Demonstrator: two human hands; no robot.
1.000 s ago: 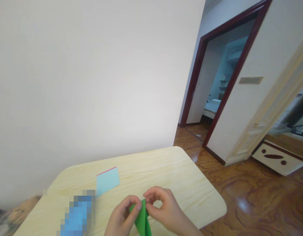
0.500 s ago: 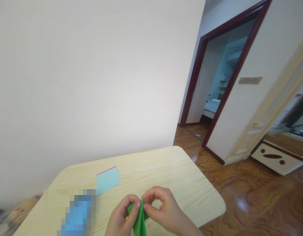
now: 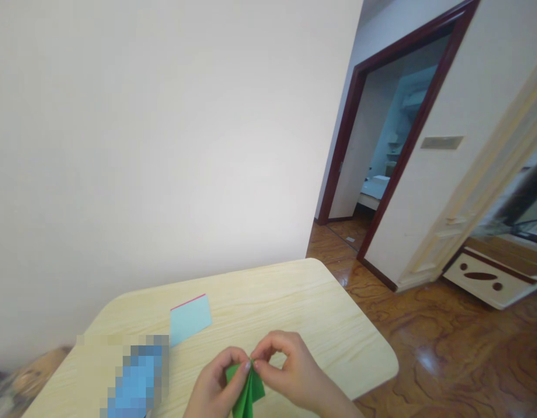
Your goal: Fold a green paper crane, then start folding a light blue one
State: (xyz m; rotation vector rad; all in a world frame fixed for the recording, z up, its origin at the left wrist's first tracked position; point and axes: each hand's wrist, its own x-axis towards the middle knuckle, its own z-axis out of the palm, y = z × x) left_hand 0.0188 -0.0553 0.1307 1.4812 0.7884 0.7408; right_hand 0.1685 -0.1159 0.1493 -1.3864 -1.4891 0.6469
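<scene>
Folded green paper (image 3: pixel 247 395) hangs between my two hands near the front edge of the view, its folds fanning downward. My left hand (image 3: pixel 220 380) pinches its top from the left, thumb and index finger pressed together. From the right, my right hand (image 3: pixel 289 366) pinches the same top point, its fingertips almost touching those of my left hand. A pale blue paper sheet (image 3: pixel 191 319) with a pink edge lies flat on the table, beyond my left hand.
The light wooden table (image 3: pixel 338 325) stands against a white wall. A blurred blue object (image 3: pixel 135 383) is at its left side. On the right are an open doorway (image 3: pixel 381 128), brown floor and a white drawer unit (image 3: pixel 486 277).
The green paper's lower part has spread wider and shifted a little between my hands. Both hands keep their pinch, with their fingertips slightly closer together.
</scene>
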